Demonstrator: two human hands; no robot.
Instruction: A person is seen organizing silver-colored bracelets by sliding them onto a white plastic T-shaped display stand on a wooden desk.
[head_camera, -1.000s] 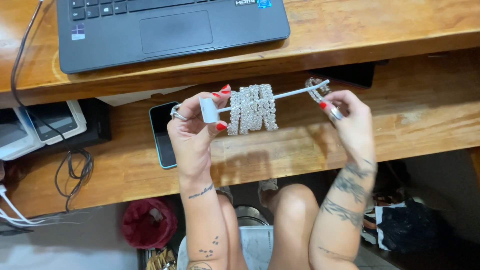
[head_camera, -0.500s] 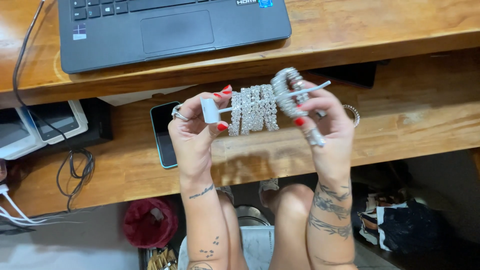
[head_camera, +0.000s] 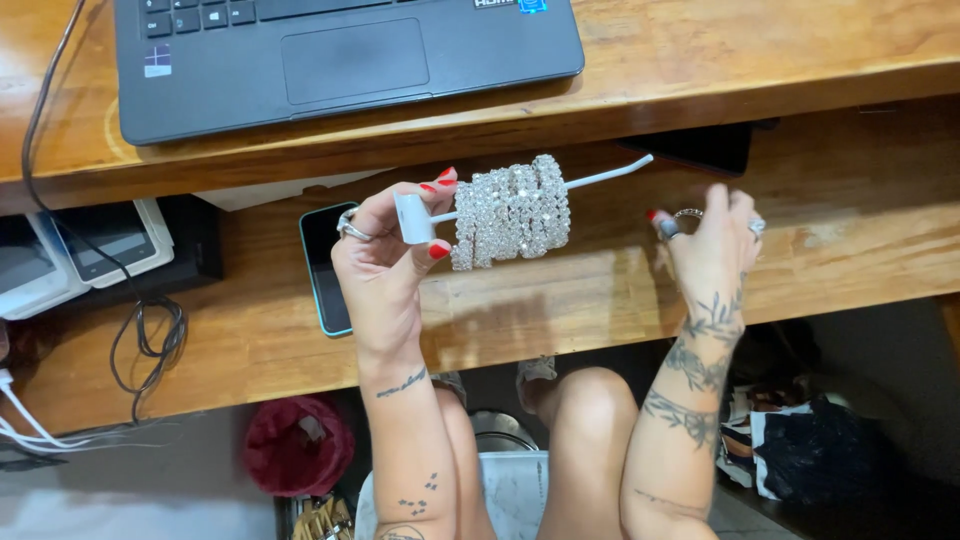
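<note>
My left hand (head_camera: 385, 255) pinches the white plug end of a short white cable (head_camera: 600, 177) held roughly level above a wooden shelf. Several sparkling rhinestone bracelets (head_camera: 512, 210) hang threaded side by side on that cable. My right hand (head_camera: 712, 250) is off the cable, lowered to the right over the wooden shelf (head_camera: 850, 240), fingers spread and holding nothing; it wears rings. The cable's free right end sticks out bare past the bracelets.
A dark laptop (head_camera: 340, 55) sits on the desk top above. A phone (head_camera: 325, 265) lies on the shelf behind my left hand. A black flat object (head_camera: 700, 150) rests at the shelf's back. White devices (head_camera: 90, 245) and black cords (head_camera: 150, 330) lie left.
My right hand slid one more bracelet along the cable onto the stack, then let go and dropped away to the right. The left hand stayed put.
</note>
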